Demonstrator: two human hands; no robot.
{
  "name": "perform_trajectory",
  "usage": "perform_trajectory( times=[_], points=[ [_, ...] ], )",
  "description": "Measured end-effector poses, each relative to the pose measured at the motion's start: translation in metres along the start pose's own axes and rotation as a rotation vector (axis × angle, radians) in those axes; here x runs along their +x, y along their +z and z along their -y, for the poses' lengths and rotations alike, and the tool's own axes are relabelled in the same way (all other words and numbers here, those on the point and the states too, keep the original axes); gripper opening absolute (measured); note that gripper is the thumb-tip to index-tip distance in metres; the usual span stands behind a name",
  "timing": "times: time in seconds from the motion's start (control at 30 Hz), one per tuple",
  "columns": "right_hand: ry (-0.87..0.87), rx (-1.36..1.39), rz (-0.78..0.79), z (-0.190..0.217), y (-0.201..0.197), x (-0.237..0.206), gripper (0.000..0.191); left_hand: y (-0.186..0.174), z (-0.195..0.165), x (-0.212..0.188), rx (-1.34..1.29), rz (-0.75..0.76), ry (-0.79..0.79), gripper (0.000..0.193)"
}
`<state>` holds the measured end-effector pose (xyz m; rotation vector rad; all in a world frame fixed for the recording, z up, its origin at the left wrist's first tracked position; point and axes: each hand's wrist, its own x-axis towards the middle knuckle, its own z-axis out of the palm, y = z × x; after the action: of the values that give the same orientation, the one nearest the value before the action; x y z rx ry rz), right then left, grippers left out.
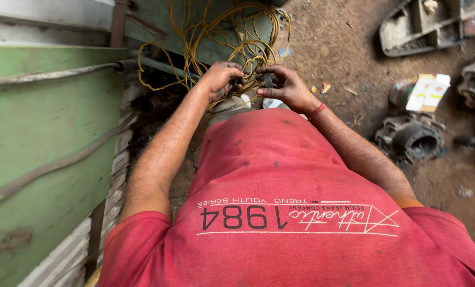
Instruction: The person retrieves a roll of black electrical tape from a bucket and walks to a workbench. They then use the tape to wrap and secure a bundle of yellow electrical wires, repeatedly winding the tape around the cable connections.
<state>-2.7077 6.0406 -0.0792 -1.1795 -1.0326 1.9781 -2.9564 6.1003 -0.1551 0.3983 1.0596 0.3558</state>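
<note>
The left hand is curled almost into a fist, knuckles up, fingers closed on strands of the yellow wire. The right hand is half closed beside it, thumb and forefinger pinching a small dark ring-like piece; what exactly that piece is cannot be told. The two hands sit close together, nearly touching, just above the person's red shirt. The wire is a loose tangle of loops with no clear single direction; the bundle as a whole stretches from the hands away toward the top of the view, lying against a green metal panel. A grey hose runs across that panel. On the dirt floor to the right lie a rusty cast-metal housing and a small cardboard box.
</note>
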Motion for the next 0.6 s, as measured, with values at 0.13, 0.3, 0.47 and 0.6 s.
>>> perform_trajectory(
  times=[0.13, 0.3, 0.47, 0.6],
  points=[
    [0.010, -0.009, -0.050, -0.015, 0.017, -0.001, 0.066, -0.008, 0.008, 0.005, -0.038, 0.027, -0.020, 0.009],
    [0.064, 0.138, -0.150, -0.039, 0.042, -0.002, 0.055, -0.012, 0.015, 0.007, -0.072, 0.145, -0.014, 0.008],
    [0.050, 0.574, -0.278, -0.056, 0.060, -0.009, 0.046, -0.011, 0.017, 0.005, 0.046, 0.151, -0.009, 0.009],
    [0.048, 0.687, -0.342, -0.066, 0.064, -0.010, 0.034, -0.008, 0.018, 0.003, 0.100, 0.153, -0.016, 0.009]
  ],
)
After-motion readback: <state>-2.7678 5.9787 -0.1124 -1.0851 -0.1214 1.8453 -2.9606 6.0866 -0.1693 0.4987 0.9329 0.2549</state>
